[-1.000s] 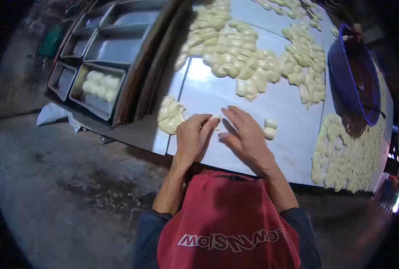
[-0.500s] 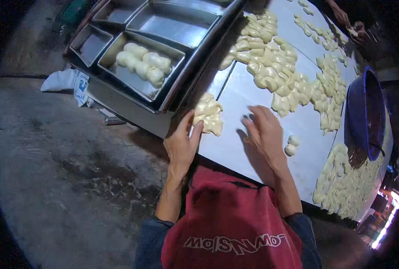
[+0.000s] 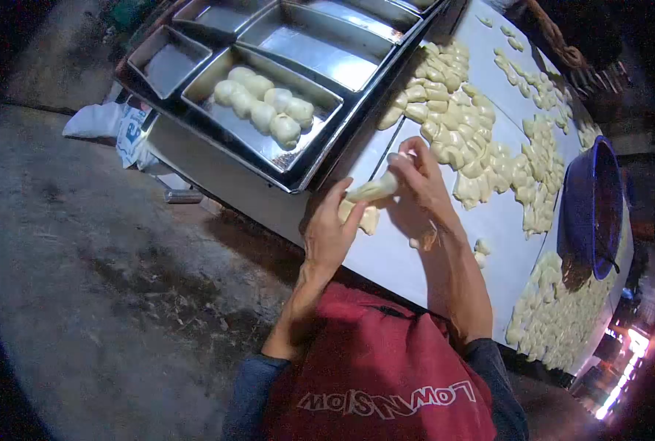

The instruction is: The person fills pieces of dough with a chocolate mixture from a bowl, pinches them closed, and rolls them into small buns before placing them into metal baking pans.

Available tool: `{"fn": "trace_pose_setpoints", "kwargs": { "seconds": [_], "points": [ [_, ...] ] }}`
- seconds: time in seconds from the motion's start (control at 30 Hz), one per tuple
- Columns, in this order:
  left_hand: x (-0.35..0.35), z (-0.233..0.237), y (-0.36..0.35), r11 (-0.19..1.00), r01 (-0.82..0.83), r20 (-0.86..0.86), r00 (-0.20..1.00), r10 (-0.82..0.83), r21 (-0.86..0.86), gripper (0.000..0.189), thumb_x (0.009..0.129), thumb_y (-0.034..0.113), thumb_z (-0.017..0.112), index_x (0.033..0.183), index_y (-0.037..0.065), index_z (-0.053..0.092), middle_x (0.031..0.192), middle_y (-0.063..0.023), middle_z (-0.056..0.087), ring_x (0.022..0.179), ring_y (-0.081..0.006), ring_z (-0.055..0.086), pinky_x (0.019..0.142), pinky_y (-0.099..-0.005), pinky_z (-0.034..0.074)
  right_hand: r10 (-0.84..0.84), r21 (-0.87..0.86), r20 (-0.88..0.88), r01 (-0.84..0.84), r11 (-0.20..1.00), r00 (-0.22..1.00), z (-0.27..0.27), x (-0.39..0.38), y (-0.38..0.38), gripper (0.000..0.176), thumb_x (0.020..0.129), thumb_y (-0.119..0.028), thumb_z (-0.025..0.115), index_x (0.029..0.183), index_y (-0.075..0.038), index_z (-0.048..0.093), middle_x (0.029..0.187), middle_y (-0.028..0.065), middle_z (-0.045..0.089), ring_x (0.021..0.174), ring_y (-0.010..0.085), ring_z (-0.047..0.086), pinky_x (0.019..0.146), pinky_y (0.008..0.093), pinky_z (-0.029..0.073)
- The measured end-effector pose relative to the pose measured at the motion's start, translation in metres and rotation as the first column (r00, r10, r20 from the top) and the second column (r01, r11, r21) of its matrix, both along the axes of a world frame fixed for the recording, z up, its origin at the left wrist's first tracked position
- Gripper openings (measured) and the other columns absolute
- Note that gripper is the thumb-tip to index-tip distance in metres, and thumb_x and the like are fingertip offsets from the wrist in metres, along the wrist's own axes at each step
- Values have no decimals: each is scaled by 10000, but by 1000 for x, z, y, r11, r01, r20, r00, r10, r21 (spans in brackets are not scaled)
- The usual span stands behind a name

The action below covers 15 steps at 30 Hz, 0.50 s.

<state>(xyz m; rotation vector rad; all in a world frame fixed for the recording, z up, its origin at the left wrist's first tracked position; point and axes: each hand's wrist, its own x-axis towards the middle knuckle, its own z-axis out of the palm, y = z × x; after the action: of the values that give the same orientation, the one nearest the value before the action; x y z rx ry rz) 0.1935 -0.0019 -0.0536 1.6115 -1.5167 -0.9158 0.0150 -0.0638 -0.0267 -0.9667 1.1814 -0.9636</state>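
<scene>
A pale piece of dough (image 3: 372, 190) is stretched between my hands, lifted a little above the white table (image 3: 408, 257). My left hand (image 3: 331, 231) has its fingers closed on the near-left end of it. At the other end, my right hand (image 3: 424, 176) pinches the dough between thumb and fingers. Part of the dough hangs flat below my left fingers. Two small dough lumps (image 3: 482, 251) lie to the right of my right forearm. Left of my hands, a metal loaf pan (image 3: 195, 95) holds several rounded dough pieces (image 3: 257, 103) in rows.
More loaf pans (image 3: 320, 44) sit in a dark tray whose edge comes close to my left hand. Many dough pieces (image 3: 474, 132) cover the far table. A purple basin (image 3: 574, 198) stands at right, near another dough spread (image 3: 555, 316). Another person's hand (image 3: 574, 57) is at the far edge.
My right hand has moved left and closed on the dough. The dough, earlier flat on the table under my left hand, is now partly lifted and stretched. The view has shifted slightly.
</scene>
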Motion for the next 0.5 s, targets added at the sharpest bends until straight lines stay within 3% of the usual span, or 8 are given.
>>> {"fn": "trace_pose_setpoints", "kwargs": {
  "seconds": [0.07, 0.17, 0.2, 0.23, 0.3, 0.4, 0.43, 0.5],
  "points": [
    [-10, -5, -9, 983, 67, 106, 993, -50, -169, 503, 883, 166, 734, 1347, 40, 585, 1178, -176, 685, 1092, -322, 674, 932, -394, 528, -46, 180, 134, 21, 984, 990, 19, -8, 0, 357, 993, -252, 627, 1311, -171, 488, 982, 30, 575, 831, 135, 558, 747, 289, 518],
    [-19, 1, -26, 978, 177, 105, 981, -166, -113, 493, 908, 155, 694, 1371, 40, 567, 1159, -186, 687, 1097, -345, 653, 925, -425, 514, 366, 72, -287, -361, 930, 885, -7, -39, -6, 431, 863, -297, 784, 1212, -116, 609, 945, 12, 582, 821, 122, 543, 765, 267, 476],
    [-20, 5, -29, 973, 221, 99, 972, -213, -73, 485, 920, 152, 679, 1377, 39, 561, 1151, -190, 688, 1101, -355, 644, 922, -440, 506, 414, 246, -458, -335, 909, 787, 11, -36, -5, 437, 794, -298, 837, 1120, -77, 648, 937, 6, 596, 839, 111, 553, 783, 260, 465],
    [-19, 6, -30, 976, 214, 101, 972, -210, -32, 492, 927, 112, 637, 1409, 59, 552, 1174, -174, 690, 1048, -306, 680, 887, -394, 537, 429, 141, -528, -423, 895, 733, -5, -48, -7, 376, 810, -249, 821, 1093, -73, 648, 911, 3, 607, 835, 103, 560, 759, 259, 463],
    [-17, -1, -32, 978, 210, -42, 977, -210, -3, 503, 928, 110, 628, 1420, 59, 539, 1185, -183, 688, 1055, -297, 680, 887, -402, 538, 333, 97, -386, -321, 942, 860, -7, -51, -2, 306, 847, -202, 784, 1087, -85, 635, 874, -4, 618, 810, 96, 573, 715, 255, 461],
    [-16, 2, -35, 970, 242, -5, 970, -242, 28, 572, 907, 105, 659, 1455, 64, 501, 1215, -194, 677, 1099, -301, 674, 924, -415, 533, 272, 93, -309, -255, 962, 911, -5, -52, -1, 308, 884, -195, 758, 1137, -94, 613, 898, 1, 640, 822, 86, 597, 695, 241, 475],
    [-17, 0, -37, 965, 258, 6, 966, -258, -45, 599, 898, 104, 669, 1467, 64, 484, 1219, -193, 675, 1104, -302, 672, 919, -414, 535, 268, 97, -312, -250, 963, 912, -1, -52, -3, 327, 893, -204, 753, 1164, -96, 605, 919, 6, 648, 835, 82, 606, 695, 234, 482],
    [-22, -5, -41, 941, 280, 26, 960, -280, -191, 657, 880, 102, 689, 1492, 62, 451, 1227, -191, 672, 1115, -302, 668, 908, -413, 540, 187, 76, -29, -184, 980, 982, 9, -42, 0, 473, 906, -277, 758, 1298, -96, 567, 893, -3, 648, 774, 87, 601, 669, 238, 493]
  ]
}}
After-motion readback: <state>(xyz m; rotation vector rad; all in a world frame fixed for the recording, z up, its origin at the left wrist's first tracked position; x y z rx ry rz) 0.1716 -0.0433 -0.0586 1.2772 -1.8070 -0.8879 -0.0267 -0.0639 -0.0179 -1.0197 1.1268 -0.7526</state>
